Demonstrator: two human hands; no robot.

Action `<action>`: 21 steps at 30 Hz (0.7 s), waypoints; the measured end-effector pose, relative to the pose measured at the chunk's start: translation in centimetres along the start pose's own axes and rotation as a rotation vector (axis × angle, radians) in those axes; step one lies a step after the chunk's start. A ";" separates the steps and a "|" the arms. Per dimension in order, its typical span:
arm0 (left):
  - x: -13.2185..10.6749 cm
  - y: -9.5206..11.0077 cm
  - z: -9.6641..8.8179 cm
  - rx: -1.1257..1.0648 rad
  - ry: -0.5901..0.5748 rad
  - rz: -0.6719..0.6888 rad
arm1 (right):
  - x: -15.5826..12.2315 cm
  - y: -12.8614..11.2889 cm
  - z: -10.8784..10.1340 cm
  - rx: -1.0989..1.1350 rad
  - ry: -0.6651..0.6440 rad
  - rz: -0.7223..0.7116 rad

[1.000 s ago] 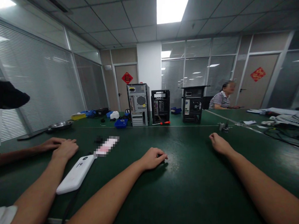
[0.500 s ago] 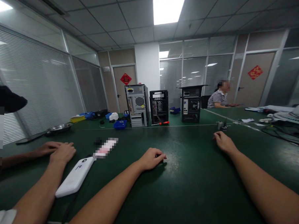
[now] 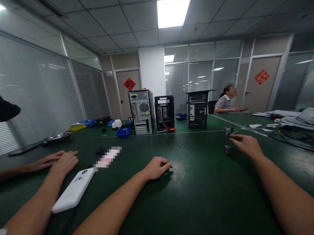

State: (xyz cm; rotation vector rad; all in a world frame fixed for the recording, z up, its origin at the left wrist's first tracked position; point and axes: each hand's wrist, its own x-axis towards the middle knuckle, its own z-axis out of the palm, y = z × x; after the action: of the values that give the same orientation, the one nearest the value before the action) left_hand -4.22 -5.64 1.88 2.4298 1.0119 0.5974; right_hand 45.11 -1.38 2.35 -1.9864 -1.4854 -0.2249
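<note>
My right hand (image 3: 246,145) reaches over the right side of the green table, its fingers stretched toward a small metal piece with a thin upright part (image 3: 232,130). Whether the fingertips touch that piece I cannot tell. Just left of it stands a small metal cylinder (image 3: 227,131). Another metal cylinder (image 3: 227,149) stands by itself closer to me, below my fingertips. My left hand (image 3: 157,168) rests on the table near the middle, fingers curled in and thumb forward, with nothing seen in it.
A co-worker's hands (image 3: 65,162) rest on the left, beside a white phone-like device (image 3: 74,190) with a cable. Computer cases (image 3: 141,111) stand at the back, with a red-handled screwdriver (image 3: 169,130) and blue tray (image 3: 123,132). Cables (image 3: 286,135) lie right; another person (image 3: 225,101) sits behind.
My right hand has moved away and slightly right, its fingers now stretched toward the metal pieces. A metal cylinder now shows on the table where that hand was. My left hand stays put.
</note>
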 end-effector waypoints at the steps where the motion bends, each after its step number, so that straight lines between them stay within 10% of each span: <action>1: 0.0 0.0 0.0 0.001 -0.001 -0.001 | 0.0 0.0 -0.1 0.016 -0.003 0.000; 9: 0.0 0.0 0.1 -0.010 -0.004 0.007 | -0.4 -0.2 0.7 0.125 -0.199 -0.011; 21: 0.1 -0.2 0.3 -0.017 0.002 0.001 | -0.4 0.2 2.0 0.144 -0.107 -0.086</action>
State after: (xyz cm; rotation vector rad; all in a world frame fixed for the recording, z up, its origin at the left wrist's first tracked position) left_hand -4.16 -5.50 1.56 2.4156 1.0027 0.6068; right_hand 44.70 -0.63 0.53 -1.8471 -1.6093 -0.0462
